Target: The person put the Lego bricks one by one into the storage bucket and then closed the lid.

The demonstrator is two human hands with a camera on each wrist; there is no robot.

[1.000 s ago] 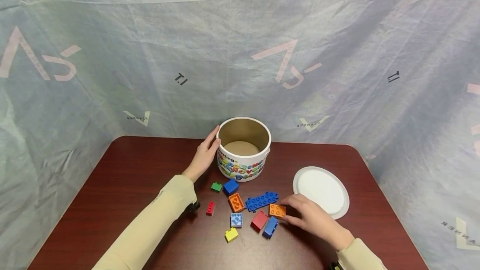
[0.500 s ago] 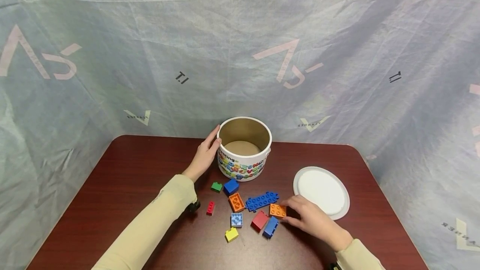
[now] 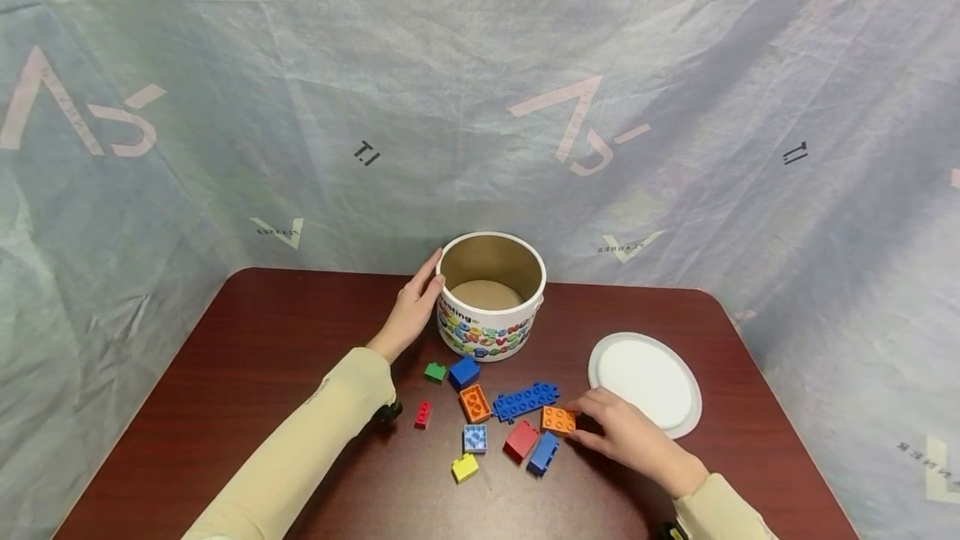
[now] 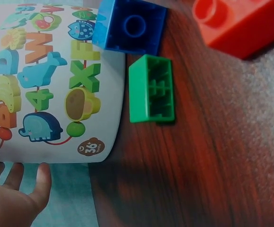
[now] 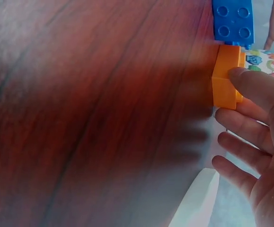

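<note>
A white round bucket [image 3: 487,333] printed with colourful letters and animals stands upright at the back of the table, its inside bare. My left hand [image 3: 408,311] rests along its left side, thumb and fingers fairly straight near the rim. On the right, my right hand [image 3: 626,432] pinches an orange building block [image 3: 558,420] by its right end, studs up. The right wrist view shows the thumb [image 5: 250,82] on one side of that orange block [image 5: 226,80] and the index finger partly behind it; the other fingers spread apart.
Left of the orange block lie a long blue plate [image 3: 525,401], a red block [image 3: 521,441], a blue block [image 3: 543,453], another orange block [image 3: 475,403] and several smaller ones, including green [image 3: 435,372] and yellow [image 3: 465,467]. A white lid [image 3: 645,382] lies behind my right hand.
</note>
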